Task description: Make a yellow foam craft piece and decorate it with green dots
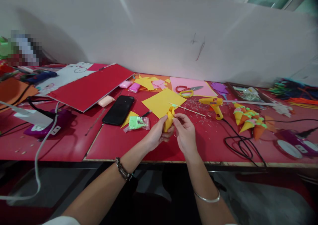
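Note:
My left hand [159, 132] is closed around a rolled yellow craft sheet [169, 121], which stands up between the fingers over the table. At its top right edge the fingers of my right hand [185, 130] pinch the same rolled sheet. Just beyond the hands lie a flat yellow sheet [161, 101] and a thin wooden stick [191, 110] with a green blob near its left end. A small bag of green clay [137, 122] rests left of my left hand. Whether the roll is a finished cone, I cannot tell.
A black phone [119, 110] lies left, beside a large red board [91, 85]. Scissors [188, 90] lie behind the yellow sheet. To the right are a yellow glue gun [213, 106], its looping black cord [242, 142], several small decorated cones [248, 117] and a purple power strip [298, 142].

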The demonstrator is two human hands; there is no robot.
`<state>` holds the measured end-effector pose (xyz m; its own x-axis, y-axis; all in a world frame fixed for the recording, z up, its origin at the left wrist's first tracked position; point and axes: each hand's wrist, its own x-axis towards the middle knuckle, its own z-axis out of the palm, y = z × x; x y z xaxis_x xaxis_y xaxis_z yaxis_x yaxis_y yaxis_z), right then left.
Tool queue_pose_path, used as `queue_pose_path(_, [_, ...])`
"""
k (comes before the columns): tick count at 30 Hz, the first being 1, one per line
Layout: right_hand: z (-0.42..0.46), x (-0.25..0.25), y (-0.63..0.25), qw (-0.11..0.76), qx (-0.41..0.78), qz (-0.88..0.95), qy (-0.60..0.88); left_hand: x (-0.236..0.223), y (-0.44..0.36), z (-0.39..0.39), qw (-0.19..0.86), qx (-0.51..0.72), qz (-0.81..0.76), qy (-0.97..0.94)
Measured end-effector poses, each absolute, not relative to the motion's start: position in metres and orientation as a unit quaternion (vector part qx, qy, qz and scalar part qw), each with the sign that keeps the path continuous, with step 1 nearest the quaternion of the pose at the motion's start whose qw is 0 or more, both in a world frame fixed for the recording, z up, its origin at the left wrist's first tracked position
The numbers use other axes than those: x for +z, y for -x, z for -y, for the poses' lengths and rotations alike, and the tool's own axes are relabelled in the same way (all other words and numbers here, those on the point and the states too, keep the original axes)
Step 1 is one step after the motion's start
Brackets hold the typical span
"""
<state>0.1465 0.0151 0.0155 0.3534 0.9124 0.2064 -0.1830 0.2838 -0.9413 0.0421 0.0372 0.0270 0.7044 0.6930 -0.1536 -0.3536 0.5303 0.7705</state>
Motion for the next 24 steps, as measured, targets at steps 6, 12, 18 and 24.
queue_pose_path(6, [-0.014, 0.019, -0.146, 0.690, 0.441, 0.391, 0.421, 0.027, -0.042, -0.039, 0.837, 0.306, -0.233, -0.391])
queue_pose_path(12, [-0.015, 0.017, -0.149, 0.668, 0.459, 0.399, 0.429, 0.033, -0.042, -0.038, 0.843, 0.303, -0.210, -0.393])
queue_pose_path(18, [-0.015, 0.015, -0.148, 0.647, 0.410, 0.443, 0.466, 0.032, -0.041, -0.037, 0.845, 0.307, -0.220, -0.379])
queue_pose_path(24, [-0.015, 0.018, -0.147, 0.688, 0.390, 0.420, 0.445, 0.045, -0.029, -0.047, 0.855, 0.282, -0.206, -0.383])
